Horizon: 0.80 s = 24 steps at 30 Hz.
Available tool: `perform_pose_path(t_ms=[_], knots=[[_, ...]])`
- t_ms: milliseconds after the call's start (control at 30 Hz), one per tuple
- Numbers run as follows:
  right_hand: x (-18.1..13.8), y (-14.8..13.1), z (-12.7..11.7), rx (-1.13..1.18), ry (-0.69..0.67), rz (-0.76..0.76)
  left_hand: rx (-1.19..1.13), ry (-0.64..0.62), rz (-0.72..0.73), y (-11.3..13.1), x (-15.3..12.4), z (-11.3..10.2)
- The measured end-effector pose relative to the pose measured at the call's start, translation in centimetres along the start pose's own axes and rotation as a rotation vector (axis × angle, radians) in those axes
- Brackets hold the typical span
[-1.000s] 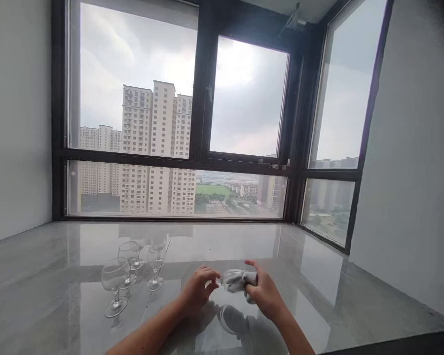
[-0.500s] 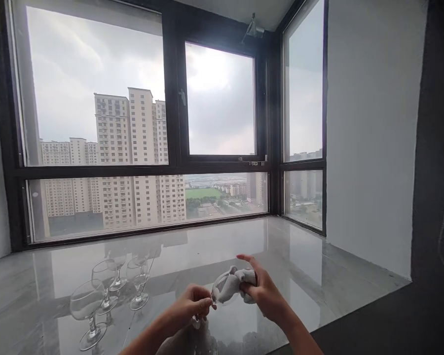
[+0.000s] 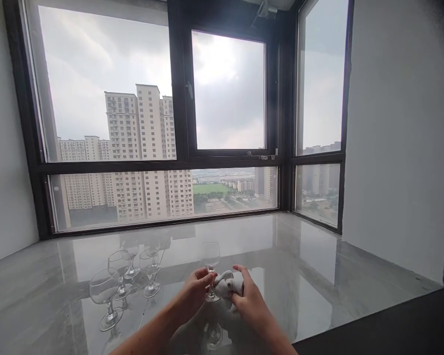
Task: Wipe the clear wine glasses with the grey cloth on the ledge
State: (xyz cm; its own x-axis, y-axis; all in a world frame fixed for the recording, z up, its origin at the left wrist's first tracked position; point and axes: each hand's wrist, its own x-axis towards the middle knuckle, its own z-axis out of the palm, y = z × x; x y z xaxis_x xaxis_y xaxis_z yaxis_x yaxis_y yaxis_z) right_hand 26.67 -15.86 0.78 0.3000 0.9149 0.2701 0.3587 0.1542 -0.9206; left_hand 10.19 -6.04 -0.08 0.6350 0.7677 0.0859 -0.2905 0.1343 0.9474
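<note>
A clear stemmed glass [image 3: 211, 254] is upright in front of me, its bowl at the top and its foot just above or on the glossy sill; I cannot tell which. My left hand [image 3: 197, 290] pinches it by the stem, from the left. Beside it, my right hand [image 3: 246, 295] grips a crumpled white cloth [image 3: 227, 284], with the index finger stretched above it. The cloth lies close to the stem; whether it touches is unclear.
Several similar stemmed glasses stand upright to the left, among them a near one [image 3: 104, 288] and another [image 3: 150, 264]. The shiny grey sill [image 3: 281, 256] reflects the windows. A dark window frame [image 3: 229, 214] bounds it behind, with a white wall [image 3: 395, 148] at right.
The glass has turned from lying tilted with the cloth at its bowl to upright. The cloth is now out of the bowl, in my right hand. The view has shifted slightly.
</note>
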Motion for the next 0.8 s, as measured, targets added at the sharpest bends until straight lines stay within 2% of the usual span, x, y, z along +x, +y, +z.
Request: perform_pose_path(t_ms=[133,267,333,433,533,667,800], knots=[[-0.6,-0.9,1.9,0.094,-0.053,0.009,-0.044,0.117,0.040,0.2,0.3,-0.8],[-0.8,-1.1,0.8,0.139,-0.026,0.065,-0.020,0.287,0.057,0.2,0.7,-1.8],[-0.7,-0.8,0.2,0.026,-0.015,0.062,0.033,0.315,0.058,0.1,0.8,-2.0],[-0.6,-0.1,-0.3,-0.231,-0.022,0.015,0.043,0.280,0.081,0.1,1.1,-2.1],[-0.7,0.1,-0.2,-0.395,-0.019,-0.015,0.069,0.250,0.125,0.4,1.3,-2.3],[-0.5,-0.5,-0.7,-0.510,0.019,0.040,0.406,0.303,0.249,0.6,1.6,-3.1],[0.2,0.2,-3.4,-0.572,0.139,0.178,0.705,0.370,0.291,-0.2,2.5,-3.7]])
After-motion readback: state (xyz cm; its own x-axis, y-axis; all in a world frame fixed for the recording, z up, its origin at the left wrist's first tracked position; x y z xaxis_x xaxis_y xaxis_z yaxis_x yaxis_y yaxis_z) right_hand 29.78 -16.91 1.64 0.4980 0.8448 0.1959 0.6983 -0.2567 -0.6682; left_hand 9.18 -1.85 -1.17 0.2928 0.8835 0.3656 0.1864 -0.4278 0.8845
